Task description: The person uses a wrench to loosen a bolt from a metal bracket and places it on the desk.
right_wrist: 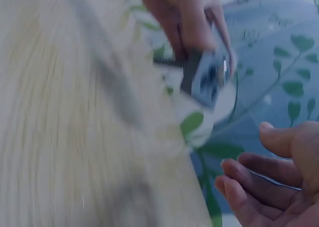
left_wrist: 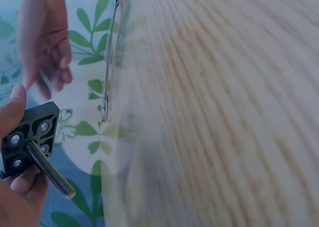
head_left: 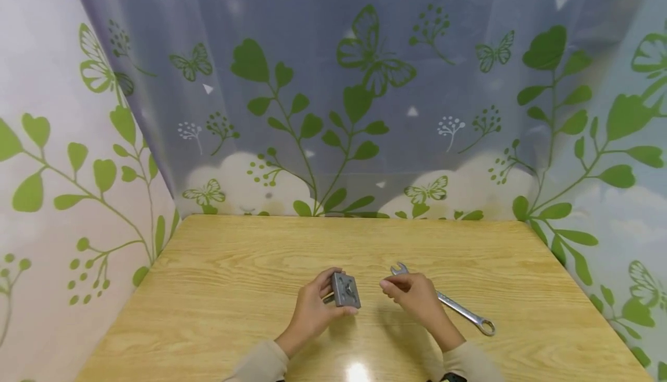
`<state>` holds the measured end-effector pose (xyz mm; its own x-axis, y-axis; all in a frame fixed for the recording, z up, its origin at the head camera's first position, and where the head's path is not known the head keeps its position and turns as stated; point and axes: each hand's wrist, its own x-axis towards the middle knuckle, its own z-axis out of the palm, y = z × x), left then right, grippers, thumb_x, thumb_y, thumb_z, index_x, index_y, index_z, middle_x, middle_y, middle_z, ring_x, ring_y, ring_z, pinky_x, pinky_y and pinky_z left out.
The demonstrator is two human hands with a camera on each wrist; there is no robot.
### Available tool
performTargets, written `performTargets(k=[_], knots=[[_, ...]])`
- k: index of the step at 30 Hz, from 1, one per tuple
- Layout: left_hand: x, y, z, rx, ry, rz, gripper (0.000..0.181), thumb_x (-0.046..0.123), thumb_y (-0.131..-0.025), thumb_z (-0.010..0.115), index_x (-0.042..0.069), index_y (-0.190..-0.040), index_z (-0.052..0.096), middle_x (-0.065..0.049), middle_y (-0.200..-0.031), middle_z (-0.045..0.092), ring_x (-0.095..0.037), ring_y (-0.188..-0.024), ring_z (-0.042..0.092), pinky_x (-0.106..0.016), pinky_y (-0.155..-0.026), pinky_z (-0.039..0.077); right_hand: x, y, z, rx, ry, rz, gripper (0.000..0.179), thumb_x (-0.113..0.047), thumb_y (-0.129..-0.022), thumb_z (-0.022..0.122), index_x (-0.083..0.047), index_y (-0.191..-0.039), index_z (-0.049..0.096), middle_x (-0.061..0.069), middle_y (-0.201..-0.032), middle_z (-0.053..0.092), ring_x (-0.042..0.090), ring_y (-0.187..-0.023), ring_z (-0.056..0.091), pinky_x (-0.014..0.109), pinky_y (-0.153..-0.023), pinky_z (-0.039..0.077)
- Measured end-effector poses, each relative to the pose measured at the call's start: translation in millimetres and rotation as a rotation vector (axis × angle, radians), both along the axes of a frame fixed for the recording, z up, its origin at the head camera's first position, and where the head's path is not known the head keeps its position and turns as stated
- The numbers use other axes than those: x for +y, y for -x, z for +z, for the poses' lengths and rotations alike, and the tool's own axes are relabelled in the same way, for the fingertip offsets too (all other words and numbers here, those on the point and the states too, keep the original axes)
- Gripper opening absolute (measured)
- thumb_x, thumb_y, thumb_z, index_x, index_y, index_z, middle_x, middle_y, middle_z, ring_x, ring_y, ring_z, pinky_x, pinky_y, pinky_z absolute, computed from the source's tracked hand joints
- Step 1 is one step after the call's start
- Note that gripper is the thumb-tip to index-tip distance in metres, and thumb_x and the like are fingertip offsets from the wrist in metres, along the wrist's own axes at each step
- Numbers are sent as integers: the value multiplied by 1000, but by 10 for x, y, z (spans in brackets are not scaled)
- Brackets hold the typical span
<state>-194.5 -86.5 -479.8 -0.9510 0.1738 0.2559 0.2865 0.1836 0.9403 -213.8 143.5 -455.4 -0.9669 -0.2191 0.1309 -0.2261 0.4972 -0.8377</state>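
My left hand [head_left: 314, 308] grips a dark grey square plate [head_left: 341, 295] by its edges, thumb on one side and fingers on the other. In the left wrist view a threaded bolt [left_wrist: 51, 170] sticks out of the plate's back, with round metal fittings near the corners. A small metal piece shows at the middle of the plate's front face in the head view. My right hand [head_left: 417, 300] hovers to the right of the plate, fingers loosely bent and holding nothing. Behind and beside it lies a silver combination wrench [head_left: 466, 313] on the table, its middle partly hidden by that hand.
The wood-grain table [head_left: 234, 266] spreads under both hands. Along its back and sides hang curtains [head_left: 323, 139] printed with green leaves and butterflies.
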Motion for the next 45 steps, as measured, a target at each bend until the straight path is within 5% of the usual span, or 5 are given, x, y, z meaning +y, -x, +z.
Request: performTargets(k=[11,21,34,40,45], knots=[[91,-26,40,125,126,0,74,19,-67,86,4,-131,53,-19,-124,62,-28,-112,62,-26,-88,55,-346,-98,93,-88,159,143,36,-29,-90,67,4,-105,69,15,-86,72,23,-69,68,37,-58,59],[72,-49,29,171,163,-30,75,21,-68,84,2,-132,50,-19,-126,61,-28,-114,61,-25,-87,55,-419,-79,20,15,81,119,28,-27,-89,69,0,-99,71,12,-92,72,16,-75,70,23,-63,58],[85,-42,74,130,120,-56,74,22,-67,84,6,-132,51,-14,-125,63,-27,-114,61,-26,-87,55,-362,-82,25,211,14,262,26,5,-82,69,-10,-103,72,4,-108,67,24,-100,65,27,-84,57],[84,-49,78,125,127,-55,76,20,-66,85,4,-132,51,-16,-126,62,-29,-115,61,-28,-87,55,-356,-91,1,185,18,251,26,0,-83,70,-9,-107,70,5,-110,67,25,-100,65,27,-84,57],[82,-37,57,146,158,-34,75,21,-66,85,2,-130,51,-18,-125,62,-29,-114,62,-26,-87,55,-366,-92,15,121,26,137,25,-24,-90,67,-6,-107,69,6,-99,70,21,-86,68,23,-73,57]])
